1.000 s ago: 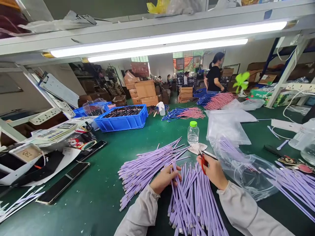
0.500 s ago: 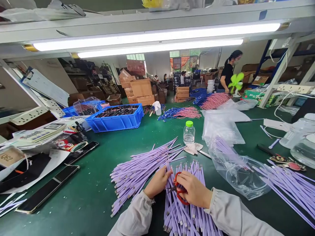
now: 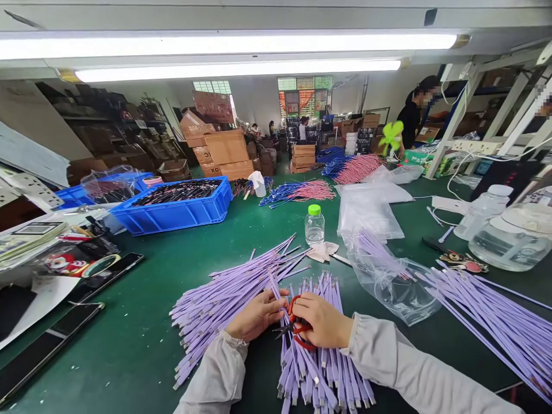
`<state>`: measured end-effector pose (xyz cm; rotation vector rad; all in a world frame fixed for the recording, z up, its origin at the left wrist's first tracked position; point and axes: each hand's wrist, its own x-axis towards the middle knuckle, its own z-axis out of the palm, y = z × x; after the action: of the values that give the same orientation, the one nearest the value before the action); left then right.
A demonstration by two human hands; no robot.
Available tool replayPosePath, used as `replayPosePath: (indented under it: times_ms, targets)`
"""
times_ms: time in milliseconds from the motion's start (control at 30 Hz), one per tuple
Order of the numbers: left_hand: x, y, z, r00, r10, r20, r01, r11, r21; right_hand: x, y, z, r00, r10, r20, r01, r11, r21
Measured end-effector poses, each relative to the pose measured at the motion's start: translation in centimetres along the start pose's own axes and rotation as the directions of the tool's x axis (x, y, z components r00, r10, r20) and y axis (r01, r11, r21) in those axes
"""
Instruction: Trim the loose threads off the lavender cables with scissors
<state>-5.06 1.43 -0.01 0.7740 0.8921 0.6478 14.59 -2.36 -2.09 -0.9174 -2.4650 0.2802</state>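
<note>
My right hand [image 3: 321,319] is closed round small scissors [image 3: 297,336] with red handles, their dark blades parted and pointing left. My left hand [image 3: 259,313] pinches a few flat purple cables [image 3: 275,287] by their upper part, just left of the scissors. Beneath both hands lies a pile of purple USB cables [image 3: 328,374], metal plugs toward me. Another heap of purple cables [image 3: 228,296] is fanned out on the green table beyond my left hand. My fingers partly hide the cables that they hold.
A green-lidded jar [image 3: 314,225] stands beside a crumpled tissue [image 3: 322,252]. Plastic bags [image 3: 368,213] and more purple cables [image 3: 487,316] lie to the right. A blue crate [image 3: 181,213] of dark cables and phones [image 3: 52,351] are at left. A person [image 3: 416,115] is in the background.
The view has turned to the right, so things sit further left. My left fingers have loosened somewhat around the cables. The scissors stay in my right hand, with their blades lower on the cables.
</note>
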Motion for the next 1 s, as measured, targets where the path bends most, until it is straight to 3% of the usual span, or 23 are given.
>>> replayPosePath:
  times_ms: [200, 367, 533, 667, 833, 900, 1000]
  targets:
    - [0.3, 0.1, 0.1, 0.997, 0.062, -0.056, -0.057, 0.996, 0.073, 0.0, 0.3, 0.0, 1.000, -0.028, -0.001, 0.028, 0.999, 0.040]
    - [0.2, 0.9, -0.3, 0.991, 0.058, -0.124, -0.059, 0.998, -0.003, 0.1, 0.5, 0.0, 0.999, -0.050, 0.011, 0.049, 0.996, 0.079]
    - [0.1, 0.9, -0.8, 0.993, -0.011, -0.116, 0.015, 0.999, 0.034, 0.2, 0.0, -0.3, 0.997, -0.083, 0.006, 0.082, 0.995, 0.058]
    - [0.0, 0.8, -1.2, 0.999, -0.025, -0.047, 0.025, 1.000, 0.012, 0.6, -0.2, -0.8, 0.996, -0.063, 0.064, 0.060, 0.997, 0.048]
    - [-0.2, 0.8, -0.6, 0.998, -0.039, -0.054, 0.039, 0.999, -0.003, 0.2, 0.3, -1.8, 0.993, -0.034, 0.114, 0.020, 0.993, 0.118]
    - [-0.2, 0.6, 0.1, 0.997, -0.019, -0.077, 0.018, 1.000, -0.011, -0.1, 0.4, -2.3, 0.998, 0.016, 0.064, -0.026, 0.986, 0.163]
    - [-0.1, 0.0, 1.2, 0.992, 0.033, -0.122, -0.036, 0.999, -0.027, -0.3, 0.7, -3.0, 0.972, 0.194, -0.132, -0.154, 0.952, 0.264]
